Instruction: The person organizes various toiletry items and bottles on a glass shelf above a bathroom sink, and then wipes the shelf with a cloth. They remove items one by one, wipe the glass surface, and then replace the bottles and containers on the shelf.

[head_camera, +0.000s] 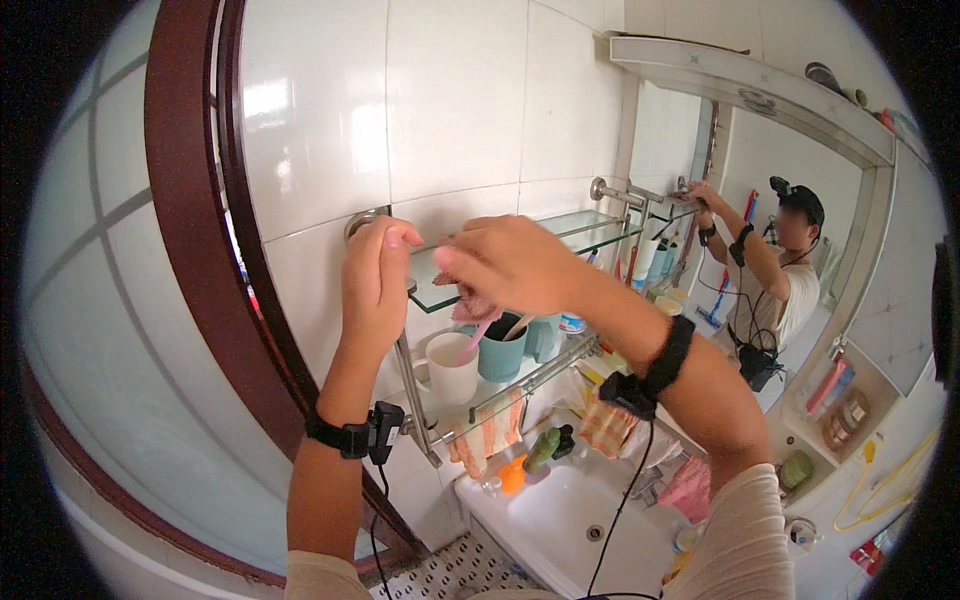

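Note:
In front of the tiled wall, my right hand (510, 262) holds a pinkish-brown cloth (475, 304) at the upper glass shelf (574, 232). My left hand (375, 281) is at the shelf's left end, by the metal bracket, fingers curled; whether it grips the bracket is hidden. Below the cloth, a white mug (453, 375) with a pink toothbrush (474, 339) and a teal cup (502, 358) stand on the lower glass shelf (480, 409). Part of the upper shelf is hidden behind my right hand.
Striped towels (489, 431) hang from the lower rail. Beneath are a white sink (574, 517), an orange bottle (512, 475) and a green bottle (541, 450). A mirror (780, 150) is at the right, a dark red door frame (255, 300) at the left. Cables hang from both wrists.

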